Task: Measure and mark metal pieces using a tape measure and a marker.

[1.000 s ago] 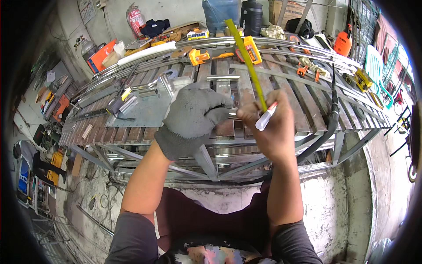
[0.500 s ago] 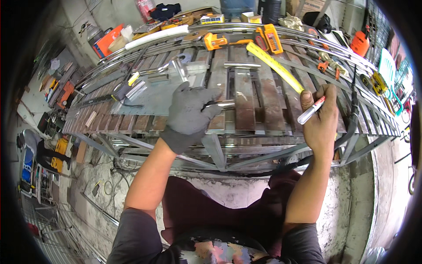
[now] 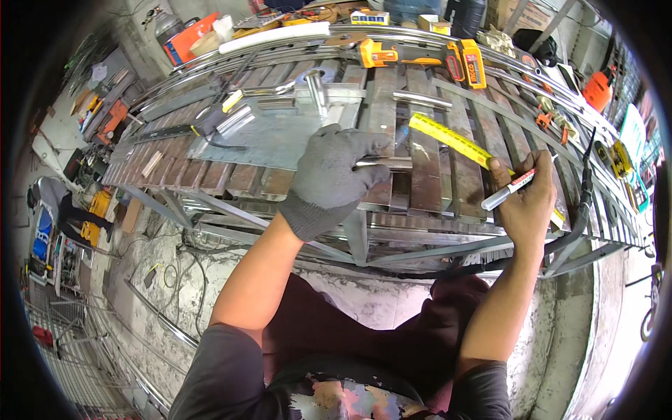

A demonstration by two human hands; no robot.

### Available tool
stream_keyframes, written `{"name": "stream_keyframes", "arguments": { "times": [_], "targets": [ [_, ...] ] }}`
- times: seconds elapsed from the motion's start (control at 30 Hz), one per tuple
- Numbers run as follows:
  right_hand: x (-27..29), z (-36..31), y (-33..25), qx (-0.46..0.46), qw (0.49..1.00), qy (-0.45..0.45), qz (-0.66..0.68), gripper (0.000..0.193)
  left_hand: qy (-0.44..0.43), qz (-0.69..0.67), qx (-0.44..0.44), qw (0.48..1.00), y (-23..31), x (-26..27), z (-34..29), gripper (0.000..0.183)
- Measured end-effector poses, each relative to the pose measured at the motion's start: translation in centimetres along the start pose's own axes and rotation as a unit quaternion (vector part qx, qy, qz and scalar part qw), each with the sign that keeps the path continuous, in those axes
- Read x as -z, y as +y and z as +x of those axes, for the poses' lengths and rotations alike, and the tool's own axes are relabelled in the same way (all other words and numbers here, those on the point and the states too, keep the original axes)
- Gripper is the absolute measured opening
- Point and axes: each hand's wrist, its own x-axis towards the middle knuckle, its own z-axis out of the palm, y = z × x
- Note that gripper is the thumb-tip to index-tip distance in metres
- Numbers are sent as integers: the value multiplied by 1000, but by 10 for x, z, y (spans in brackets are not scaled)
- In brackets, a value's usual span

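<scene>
Gloved left grip [image 3: 329, 183] pinches a steel tube [image 3: 397, 164] over the worktop [image 3: 425, 190], long axis sideways, free end right. Bare right grip [image 3: 523, 203] clasps a yellow ruler [image 3: 451, 140] slanting up-left and a marker [image 3: 505, 191] angled down-left.

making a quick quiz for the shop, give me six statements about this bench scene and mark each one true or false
1. The left hand wears a grey glove. True.
2. The right hand is gloved too. False: it is bare.
3. The left hand holds a short metal tube. True.
4. The right hand holds a marker and a yellow measuring strip. True.
5. A white tube lies between the hands. False: it lies toward the far side of the bench.
6. The orange bottle is left of the white tube. False: it is to its right.
</scene>
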Motion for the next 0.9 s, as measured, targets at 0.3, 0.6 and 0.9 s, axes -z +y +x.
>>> {"name": "stream_keyframes", "arguments": {
  "times": [0.3,0.6,0.9],
  "targets": [
    [-1,1,7,-9,995,-43,91,61,-1,-21,1,1000,-2,-1,-1,48],
    [0,3,6,9,993,-90,77,65,-21,-63,31,997,-3,-1,-1,43],
    [1,4,4,-22,990,-115,83,66,-35,-62,-22,997,-5,3,3,37]
  ]
}}
